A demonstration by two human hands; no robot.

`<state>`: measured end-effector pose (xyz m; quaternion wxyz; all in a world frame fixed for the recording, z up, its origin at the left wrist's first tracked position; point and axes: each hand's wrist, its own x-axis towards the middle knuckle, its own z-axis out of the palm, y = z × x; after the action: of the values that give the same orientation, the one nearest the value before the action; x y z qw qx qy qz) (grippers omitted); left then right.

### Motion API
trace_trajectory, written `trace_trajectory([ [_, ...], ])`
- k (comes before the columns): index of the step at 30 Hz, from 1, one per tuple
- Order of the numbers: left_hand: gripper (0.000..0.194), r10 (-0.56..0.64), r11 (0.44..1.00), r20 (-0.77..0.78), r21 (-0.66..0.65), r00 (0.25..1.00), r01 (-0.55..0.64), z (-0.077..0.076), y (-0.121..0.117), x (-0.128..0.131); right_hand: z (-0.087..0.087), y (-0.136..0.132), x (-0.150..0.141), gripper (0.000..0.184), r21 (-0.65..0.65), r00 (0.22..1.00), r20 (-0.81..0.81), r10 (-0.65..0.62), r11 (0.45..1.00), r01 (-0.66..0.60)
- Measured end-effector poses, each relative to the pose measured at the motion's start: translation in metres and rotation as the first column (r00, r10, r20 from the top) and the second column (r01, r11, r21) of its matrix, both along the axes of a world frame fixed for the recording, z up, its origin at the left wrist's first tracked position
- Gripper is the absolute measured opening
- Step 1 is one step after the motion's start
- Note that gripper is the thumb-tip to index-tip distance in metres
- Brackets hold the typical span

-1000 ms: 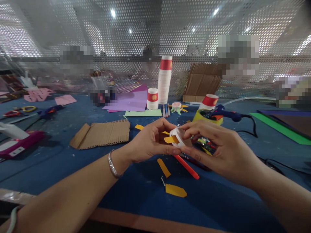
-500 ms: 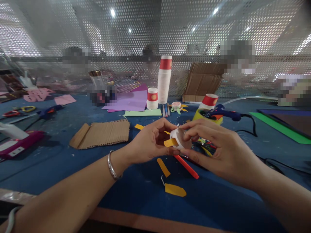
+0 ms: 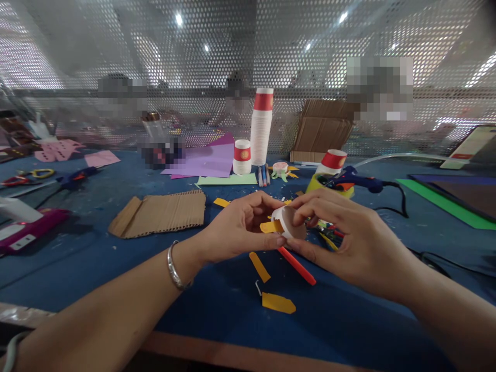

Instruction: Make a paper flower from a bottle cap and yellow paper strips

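Both hands hold a short white paper cup piece (image 3: pixel 289 223), tilted with its hollow side toward my right. My left hand (image 3: pixel 242 222) grips its left edge, thumb below and fingers behind. My right hand (image 3: pixel 341 232) pinches the opposite rim, with fingertips reaching inside. A yellow-orange paper strip (image 3: pixel 271 227) sticks out from the cup piece's left side. Underneath, a red marker-like stick (image 3: pixel 298 266) lies on the table. Close to it are a narrow orange paper strip (image 3: pixel 259 266) and a wider pointed orange piece (image 3: pixel 278 303).
Behind my hands stand a tall stack of paper cups (image 3: pixel 262 126) and a shorter one (image 3: pixel 242 156). A blue glue gun (image 3: pixel 360 181) rests on a yellow tape roll (image 3: pixel 315 185) at right. Corrugated cardboard (image 3: pixel 166 213) lies left, near a purple power strip (image 3: pixel 36 227).
Both hands keep hold of the cup piece in nearly the same place. The whole view has shifted very slightly.
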<state>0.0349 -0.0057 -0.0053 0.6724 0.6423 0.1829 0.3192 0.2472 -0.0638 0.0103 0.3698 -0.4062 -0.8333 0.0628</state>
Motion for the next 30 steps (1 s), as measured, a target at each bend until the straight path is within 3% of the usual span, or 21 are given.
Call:
trace_trajectory([
  [20,0.040,0.237,0.969,-0.105,-0.041,0.966,-0.242,0.000,-0.010,0.014,-0.007,0.004,-0.005,0.007,0.026,0.999,0.024,-0.040,0.999,0.039],
  [30,0.033,0.260,0.962,-0.208,-0.025,0.943,-0.271,0.001,-0.015,0.015,-0.006,0.001,-0.005,0.010,-0.076,0.997,0.049,-0.054,0.995,0.057],
])
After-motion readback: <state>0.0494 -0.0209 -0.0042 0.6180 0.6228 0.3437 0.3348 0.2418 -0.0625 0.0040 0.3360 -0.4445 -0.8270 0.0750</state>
